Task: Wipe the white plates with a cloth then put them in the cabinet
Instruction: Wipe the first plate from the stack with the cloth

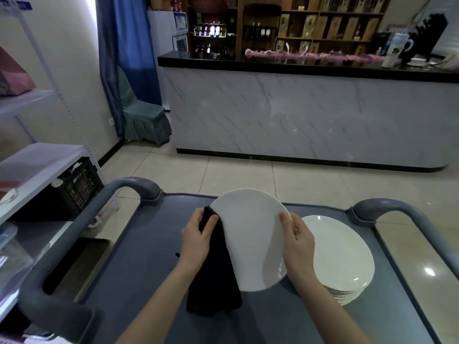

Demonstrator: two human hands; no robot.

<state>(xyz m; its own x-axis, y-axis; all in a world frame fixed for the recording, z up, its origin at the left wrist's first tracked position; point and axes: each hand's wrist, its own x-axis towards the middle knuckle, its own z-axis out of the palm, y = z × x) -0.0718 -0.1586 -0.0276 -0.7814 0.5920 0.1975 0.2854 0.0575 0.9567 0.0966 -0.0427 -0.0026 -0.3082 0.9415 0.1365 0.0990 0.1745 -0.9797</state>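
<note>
I hold a white plate [250, 234] tilted above the grey cart top [149, 269]. My right hand [296, 240] grips its right rim, thumb on the face. My left hand [197, 237] presses a black cloth [213, 276] against the plate's left rim; the cloth hangs down below the hand and covers the plate's lower left edge. A stack of several white plates [345, 259] rests on the cart just right of the held plate, partly hidden by my right forearm.
The cart has raised grey handles at the left [129, 187] and right [387, 207]. A white shelf unit [37, 165] with a black crate [77, 189] stands at the left. A marble-fronted counter [298, 115] lies ahead across tiled floor.
</note>
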